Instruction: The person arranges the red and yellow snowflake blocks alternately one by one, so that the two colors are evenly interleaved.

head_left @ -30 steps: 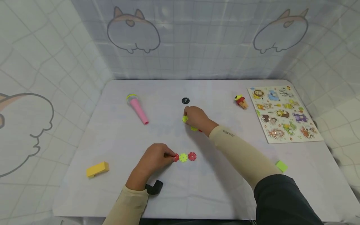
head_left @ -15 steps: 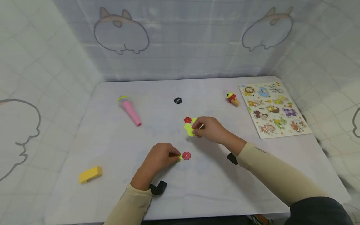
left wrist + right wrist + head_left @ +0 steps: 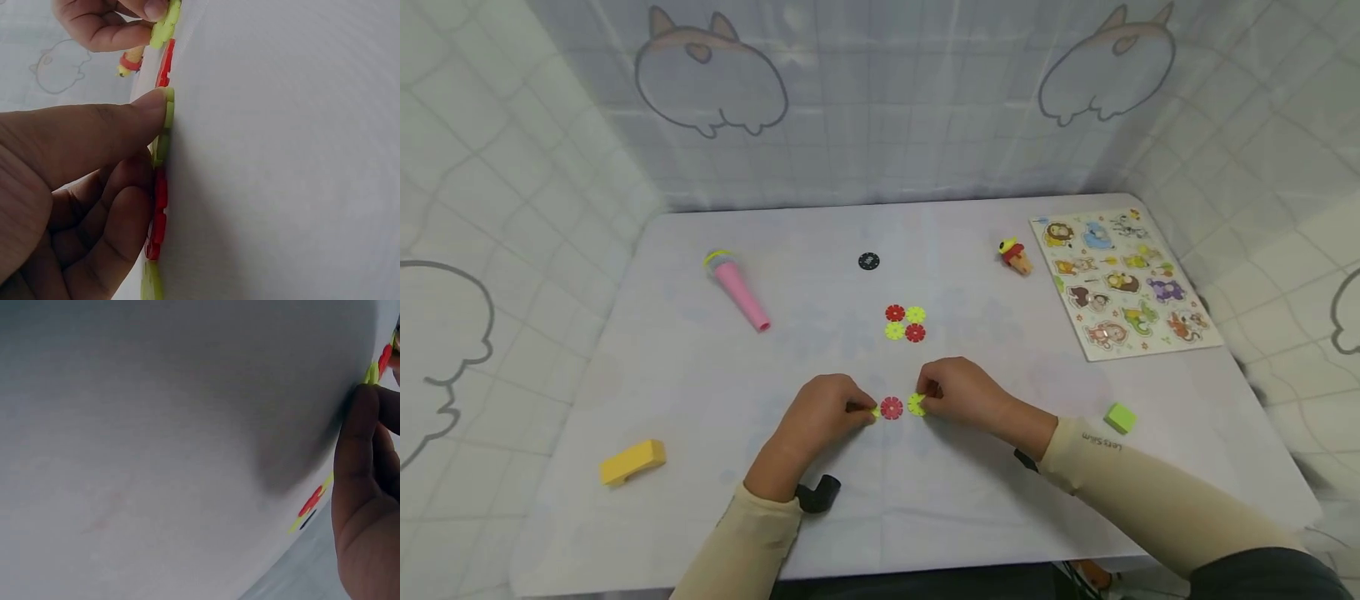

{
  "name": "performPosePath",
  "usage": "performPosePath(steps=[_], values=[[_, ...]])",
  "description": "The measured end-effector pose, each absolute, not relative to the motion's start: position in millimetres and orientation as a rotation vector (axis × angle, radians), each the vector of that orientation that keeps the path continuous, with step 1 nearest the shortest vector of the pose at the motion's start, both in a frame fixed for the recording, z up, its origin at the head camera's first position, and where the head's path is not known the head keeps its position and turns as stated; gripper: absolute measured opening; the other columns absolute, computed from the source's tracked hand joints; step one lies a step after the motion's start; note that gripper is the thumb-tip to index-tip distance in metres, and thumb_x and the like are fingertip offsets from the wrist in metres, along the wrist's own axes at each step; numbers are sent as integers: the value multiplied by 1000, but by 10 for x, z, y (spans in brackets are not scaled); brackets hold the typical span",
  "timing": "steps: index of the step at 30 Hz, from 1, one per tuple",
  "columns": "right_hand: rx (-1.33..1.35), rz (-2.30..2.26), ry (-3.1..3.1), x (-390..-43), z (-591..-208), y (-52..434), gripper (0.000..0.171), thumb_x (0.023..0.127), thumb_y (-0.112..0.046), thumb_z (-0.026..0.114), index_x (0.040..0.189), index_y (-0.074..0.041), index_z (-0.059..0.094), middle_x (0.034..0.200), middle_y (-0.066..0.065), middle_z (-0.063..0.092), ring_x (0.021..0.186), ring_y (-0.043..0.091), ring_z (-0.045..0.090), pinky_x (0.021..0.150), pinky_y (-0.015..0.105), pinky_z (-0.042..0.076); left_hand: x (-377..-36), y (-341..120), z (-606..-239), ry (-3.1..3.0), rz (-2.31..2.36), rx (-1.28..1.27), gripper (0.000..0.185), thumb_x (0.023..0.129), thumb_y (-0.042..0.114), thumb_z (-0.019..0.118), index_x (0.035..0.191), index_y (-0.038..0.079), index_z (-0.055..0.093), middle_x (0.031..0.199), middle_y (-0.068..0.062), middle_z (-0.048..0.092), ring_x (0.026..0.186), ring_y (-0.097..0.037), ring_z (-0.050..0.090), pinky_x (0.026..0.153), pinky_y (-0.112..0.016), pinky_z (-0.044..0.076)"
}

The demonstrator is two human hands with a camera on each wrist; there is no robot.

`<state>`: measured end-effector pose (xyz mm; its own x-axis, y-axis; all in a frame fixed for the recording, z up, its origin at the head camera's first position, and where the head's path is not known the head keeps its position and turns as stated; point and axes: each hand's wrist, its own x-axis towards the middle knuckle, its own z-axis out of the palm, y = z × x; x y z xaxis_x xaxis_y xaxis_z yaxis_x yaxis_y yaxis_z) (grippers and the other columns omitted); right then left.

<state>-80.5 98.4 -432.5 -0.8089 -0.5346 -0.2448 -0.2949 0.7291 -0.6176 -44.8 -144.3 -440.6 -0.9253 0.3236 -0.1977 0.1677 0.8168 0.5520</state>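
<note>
While your left hand [image 3: 820, 417] pinches a yellow-green plastic snowflake disc [image 3: 166, 103] flat against the white table [image 3: 700, 375], your right hand [image 3: 958, 396] pinches a second yellow-green plastic snowflake disc [image 3: 916, 405] at the other end of the same short row. Between the two lies a red plastic snowflake disc [image 3: 891, 407], just beside both, near the front middle of the table. Your left thumb presses on its disc in the left wrist view; your right fingertips [image 3: 359, 419] curl onto theirs.

Farther back sits a square cluster of four red and yellow-green discs [image 3: 905, 323], and beyond it a lone black disc [image 3: 868, 261]. You also have a pink toy microphone [image 3: 737, 287], a yellow block [image 3: 632, 461], a green cube [image 3: 1120, 417], a small toy figure [image 3: 1017, 255] and an animal puzzle board [image 3: 1120, 283] well apart from your hands.
</note>
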Motion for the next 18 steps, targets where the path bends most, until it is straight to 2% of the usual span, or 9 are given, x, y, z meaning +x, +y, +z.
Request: performPosePath(steps=[12,18], values=[[-662,-694,2574,-807,-4304,855,10,89,-15,83,92,-13,74,79,-10,64,75,11,57,72,29,52,-463,-1492,-4427,2722,809,354,14,81,19,91,94,20,86,85,13,73,85,-9,66,78,-31,54],[-500,-784,2567,-1124,-4203,906,8,93,-19,79,94,-13,74,85,-4,67,80,17,60,71,30,54,-481,-1489,-4445,2683,844,344,15,82,20,91,96,20,85,86,14,73,88,-11,67,80,-32,54]])
